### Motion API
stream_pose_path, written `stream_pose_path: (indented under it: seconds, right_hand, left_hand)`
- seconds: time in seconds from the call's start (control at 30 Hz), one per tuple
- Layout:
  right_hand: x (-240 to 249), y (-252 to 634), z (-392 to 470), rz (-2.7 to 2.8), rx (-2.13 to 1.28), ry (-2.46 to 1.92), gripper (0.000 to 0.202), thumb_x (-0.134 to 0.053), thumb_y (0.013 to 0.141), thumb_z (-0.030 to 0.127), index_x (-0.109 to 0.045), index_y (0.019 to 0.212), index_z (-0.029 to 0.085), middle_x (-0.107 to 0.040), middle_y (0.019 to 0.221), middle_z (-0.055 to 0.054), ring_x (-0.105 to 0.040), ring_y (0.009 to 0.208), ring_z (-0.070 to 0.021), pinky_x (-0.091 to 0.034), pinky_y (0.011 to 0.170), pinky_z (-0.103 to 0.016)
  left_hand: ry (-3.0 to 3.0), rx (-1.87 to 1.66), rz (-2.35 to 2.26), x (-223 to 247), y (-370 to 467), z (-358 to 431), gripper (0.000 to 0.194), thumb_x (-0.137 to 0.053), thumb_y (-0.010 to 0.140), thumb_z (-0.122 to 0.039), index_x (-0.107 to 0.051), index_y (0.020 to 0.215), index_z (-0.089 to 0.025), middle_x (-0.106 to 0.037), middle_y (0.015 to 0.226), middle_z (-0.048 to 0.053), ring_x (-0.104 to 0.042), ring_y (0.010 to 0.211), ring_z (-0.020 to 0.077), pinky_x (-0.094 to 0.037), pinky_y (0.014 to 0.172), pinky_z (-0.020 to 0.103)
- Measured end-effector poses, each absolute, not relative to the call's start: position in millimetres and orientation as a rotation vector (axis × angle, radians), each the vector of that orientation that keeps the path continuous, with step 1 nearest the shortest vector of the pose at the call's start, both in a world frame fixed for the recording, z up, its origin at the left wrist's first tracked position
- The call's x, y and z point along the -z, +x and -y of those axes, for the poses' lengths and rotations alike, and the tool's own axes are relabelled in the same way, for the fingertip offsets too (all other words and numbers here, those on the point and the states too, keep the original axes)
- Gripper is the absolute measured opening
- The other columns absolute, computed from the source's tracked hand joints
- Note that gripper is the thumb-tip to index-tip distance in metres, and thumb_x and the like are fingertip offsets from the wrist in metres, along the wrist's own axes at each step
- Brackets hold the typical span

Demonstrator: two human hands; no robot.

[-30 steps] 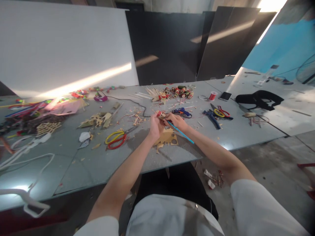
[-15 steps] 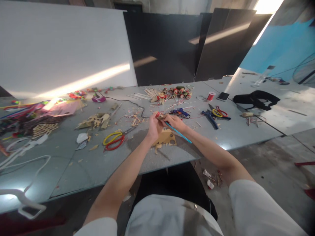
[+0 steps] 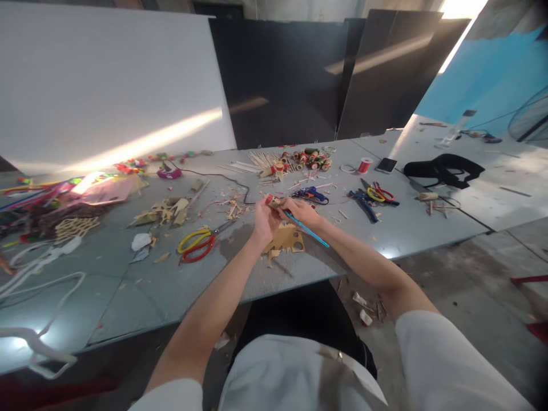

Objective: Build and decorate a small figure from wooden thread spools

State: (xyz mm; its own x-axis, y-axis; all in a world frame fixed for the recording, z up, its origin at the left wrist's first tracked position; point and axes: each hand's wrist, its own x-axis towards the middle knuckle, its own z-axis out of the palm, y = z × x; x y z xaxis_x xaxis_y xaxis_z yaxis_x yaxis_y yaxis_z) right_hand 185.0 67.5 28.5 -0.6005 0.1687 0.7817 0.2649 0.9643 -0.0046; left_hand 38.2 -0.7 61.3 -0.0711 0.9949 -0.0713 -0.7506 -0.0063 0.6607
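My left hand [image 3: 266, 221] is closed round a small figure [image 3: 273, 201] with a red top and a pale body. Beside it, touching the figure, my right hand [image 3: 299, 210] pinches a thin blue stick [image 3: 309, 231] that slants down toward my right forearm. The stick's tip is hidden among the fingers. Below both hands lies a tan sheet [image 3: 286, 237] with round holes. A blue glue gun [image 3: 313, 194] rests just beyond my right hand. Red-and-yellow scissors [image 3: 197, 244] lie to the left.
Several small red-and-green figures [image 3: 310, 160] and thin sticks lie at the back of the grey table [image 3: 171, 297]. Pliers [image 3: 363, 205], another pair of scissors [image 3: 379, 194], a red spool [image 3: 364, 165], a phone [image 3: 386, 165] and a black cap [image 3: 445, 169] are to the right.
The whole view has shifted slightly, so things appear a little further left and up. Both hands keep their hold on the figure and the blue stick.
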Motion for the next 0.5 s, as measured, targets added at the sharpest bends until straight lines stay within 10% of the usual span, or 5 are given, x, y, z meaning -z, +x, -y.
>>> stream_pose_path:
  seconds: [0.5]
  right_hand:
    - [-31.6, 185.9, -66.9, 2.318, 0.190, -0.313, 0.027, -0.039, 0.118, 0.040, -0.051, 0.100, 0.024, -0.066, 0.095, -0.006, -0.063, 0.077, -0.0157, -0.045, 0.067, -0.025]
  left_hand:
    - [0.525, -1.564, -0.594, -58.0, 39.3, 0.8, 0.030, -0.058, 0.102, -0.041, -0.063, 0.080, -0.020, -0.068, 0.077, 0.002, -0.070, 0.078, 0.0180, -0.057, 0.076, 0.029]
